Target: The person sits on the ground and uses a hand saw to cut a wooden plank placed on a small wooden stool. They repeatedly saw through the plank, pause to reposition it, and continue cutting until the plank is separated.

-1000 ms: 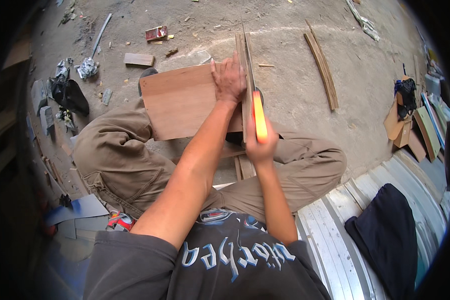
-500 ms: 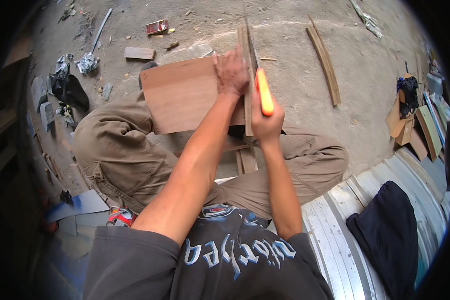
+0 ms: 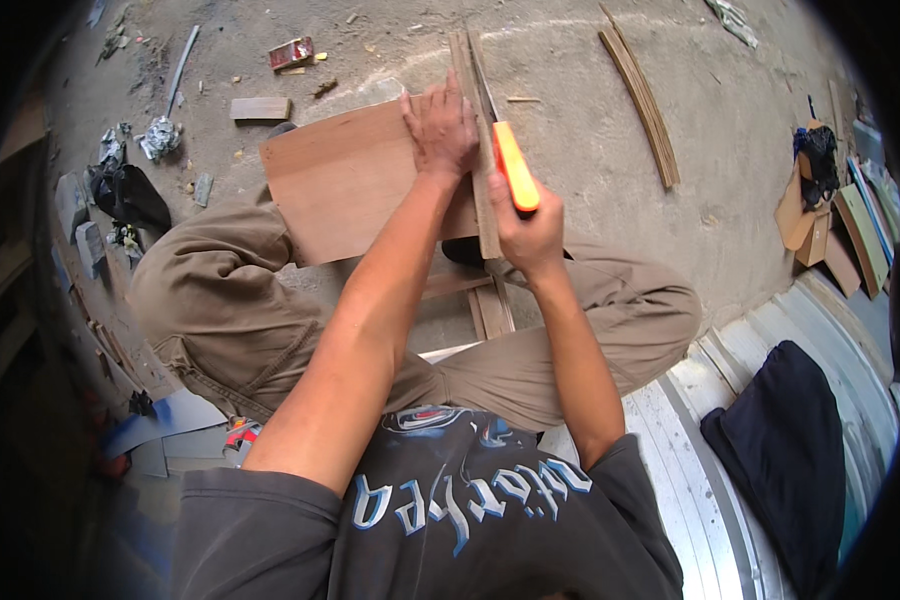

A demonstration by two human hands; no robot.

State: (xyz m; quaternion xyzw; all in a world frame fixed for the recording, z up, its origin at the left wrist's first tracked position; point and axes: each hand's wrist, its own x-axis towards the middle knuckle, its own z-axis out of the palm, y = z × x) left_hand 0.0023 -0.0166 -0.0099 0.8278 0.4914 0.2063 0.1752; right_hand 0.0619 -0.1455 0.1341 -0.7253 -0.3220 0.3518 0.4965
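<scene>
A reddish-brown plywood board (image 3: 340, 180) lies over my crossed legs, tilted slightly. My left hand (image 3: 442, 130) presses flat on its right part, fingers stretched away from me and touching a narrow wooden strip (image 3: 486, 215). That strip runs along the board's right edge. My right hand (image 3: 532, 228) is wrapped round the orange-yellow handle of a handsaw (image 3: 515, 168). Its thin blade points away from me, close along the strip's right side. Whether the teeth are in the wood I cannot tell.
Beneath the board is a wooden frame piece (image 3: 490, 308). Long thin wood strips (image 3: 642, 105) and a small wood block (image 3: 260, 108) lie on the concrete floor. Dark cloth (image 3: 782, 460) rests on metal sheeting (image 3: 670, 480) at right. A black plastic bag (image 3: 130, 196) lies left.
My right hand and the saw have shifted slightly left and away from me in the picture. The board and left hand also sit a little further left, as the whole view has moved.
</scene>
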